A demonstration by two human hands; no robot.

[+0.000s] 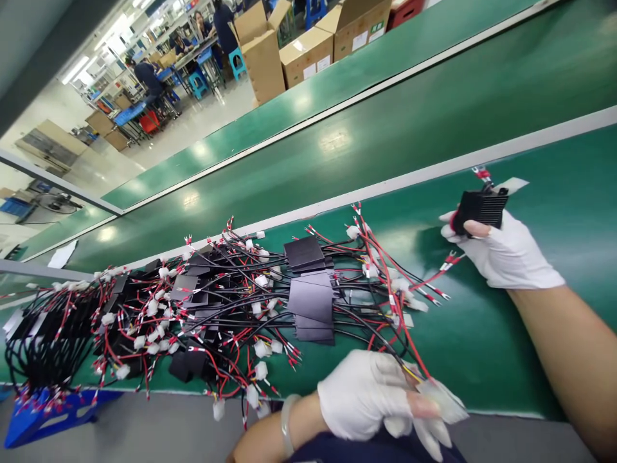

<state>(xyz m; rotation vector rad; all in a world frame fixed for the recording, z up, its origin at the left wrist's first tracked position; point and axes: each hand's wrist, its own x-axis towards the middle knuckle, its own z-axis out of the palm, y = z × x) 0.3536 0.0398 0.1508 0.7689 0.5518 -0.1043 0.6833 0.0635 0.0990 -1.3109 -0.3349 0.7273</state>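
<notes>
Head view: the right hand (506,251), in a white glove, is closed around one black module (481,209), holding it up above the green surface (530,321), well apart from the rest. Red leads (441,267) with fork ends trail from under that hand back toward the pile.

The left hand (371,395), also gloved, sits at the near edge of the surface. Its fingers pinch a small pale piece (441,395) where a red wire (409,341) from the pile ends; whether that piece is a label or a connector cannot be told.

Between and to the left of the hands lies the pile (216,315): many black modules tangled with red and black wires and white connectors, spread along the surface out to its left end. A few flat modules (311,299) lie stacked near the middle.

As a judgement, the work looks early or mid-way: only one module is lifted out, and most of the heap is still tangled together. No sorted or finished lot shows anywhere.

Beyond the surface run further green belts (385,128); behind them stand cardboard boxes (308,54) and people at distant benches (149,77).
</notes>
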